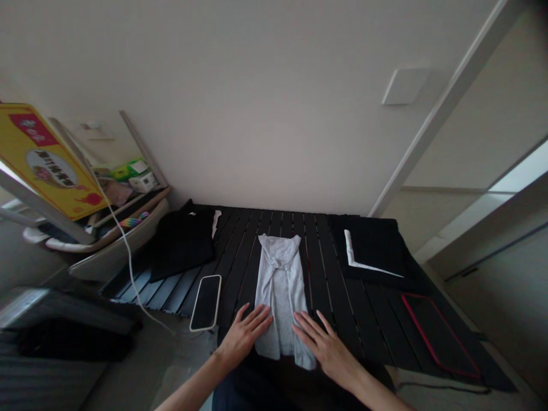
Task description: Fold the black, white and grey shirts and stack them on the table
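Note:
A light grey shirt point(282, 285), folded into a long narrow strip, lies on the black slatted table point(334, 268) with its collar end toward the wall. My left hand point(244, 334) rests flat on the strip's lower left edge, fingers stretched out. On the lower right edge lies my right hand point(323, 345), its fingers spread and touching the cloth. Neither hand grips the fabric. The near end of the shirt reaches the table's front edge, close to my lap.
Left on the table are a folded black garment point(184, 242) and a white-framed phone point(206, 302). To the right lie a black garment with white trim point(372, 251) and a red-edged tablet point(440, 334). A white cable point(126, 251) hangs by a cluttered cart point(128, 222).

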A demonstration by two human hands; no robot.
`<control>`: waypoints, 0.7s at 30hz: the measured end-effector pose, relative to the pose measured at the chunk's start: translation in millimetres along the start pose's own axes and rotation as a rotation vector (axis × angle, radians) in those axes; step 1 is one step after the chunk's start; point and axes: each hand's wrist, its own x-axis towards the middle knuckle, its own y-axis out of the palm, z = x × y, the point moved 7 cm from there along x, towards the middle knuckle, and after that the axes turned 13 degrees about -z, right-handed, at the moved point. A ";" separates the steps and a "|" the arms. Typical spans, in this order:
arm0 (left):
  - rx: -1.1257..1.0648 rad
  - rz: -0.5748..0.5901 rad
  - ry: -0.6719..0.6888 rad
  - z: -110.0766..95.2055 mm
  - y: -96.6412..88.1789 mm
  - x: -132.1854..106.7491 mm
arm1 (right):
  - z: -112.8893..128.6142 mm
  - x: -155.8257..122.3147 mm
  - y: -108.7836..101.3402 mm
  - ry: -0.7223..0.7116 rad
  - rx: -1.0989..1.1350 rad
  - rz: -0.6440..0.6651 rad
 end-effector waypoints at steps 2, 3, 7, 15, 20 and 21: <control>-0.113 0.002 -0.011 -2.9 -10.2 3.4 | 5.2 6.5 -5.0 0.034 0.060 -0.024; -0.181 0.010 -0.011 -6.3 -17.2 4.9 | 8.2 11.0 -9.6 0.065 0.120 -0.016; -0.491 0.053 -0.085 -22.3 -38.3 10.3 | 14.3 28.7 -28.5 0.231 0.407 0.112; -0.745 -0.183 -0.500 -2.9 -26.1 23.9 | -27.7 55.2 -28.7 0.516 0.556 0.031; -0.758 -0.520 -0.631 46.0 -50.1 48.3 | -56.5 99.6 -47.8 0.537 0.567 -0.278; -0.764 -0.559 -0.642 56.1 -53.3 55.7 | -62.5 110.1 -51.2 0.546 0.540 -0.327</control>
